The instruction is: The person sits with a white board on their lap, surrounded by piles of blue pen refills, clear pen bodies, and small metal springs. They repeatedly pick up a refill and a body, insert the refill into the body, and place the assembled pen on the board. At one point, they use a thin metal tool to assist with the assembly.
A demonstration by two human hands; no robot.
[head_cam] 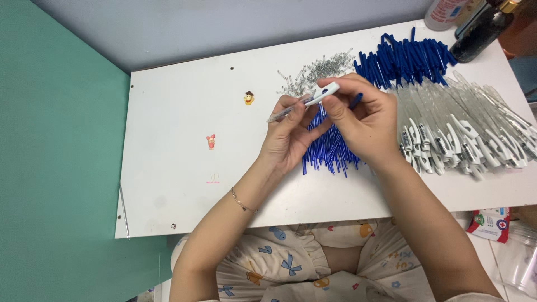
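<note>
I see both hands meeting just above the middle of the frame, over the white surface (184,112). My left hand (288,137) pinches the tip end of a clear pen barrel (305,102) between thumb and fingers, the rest of the hand loosely curled. My right hand (363,120) is closed around the barrel's white clip end, and a dark blue cap or grip piece (356,100) pokes out from behind its fingers. The barrel slants from lower left up to the right, held off the surface.

I judge this to be the assembly step: the barrel is in hand and a part is being fitted into or onto it. The next move seems to call for keeping the barrel steady with the left hand while the right seats the piece straight along the barrel's axis.

Directly under the hands lies a bundle of thin blue refills (330,151). Above them, in the upper middle, is a scatter of small metal springs (319,70). To the upper right sits a heap of dark blue caps (408,59), and along the right side a large pile of clear barrels with white clips (470,128).

The surface is a white board with two small cartoon stickers (249,98) left of centre. A green wall (56,168) fills the left of the frame and a grey wall (224,28) runs across the top. A dark bottle (481,31) stands at the upper right corner.
</note>
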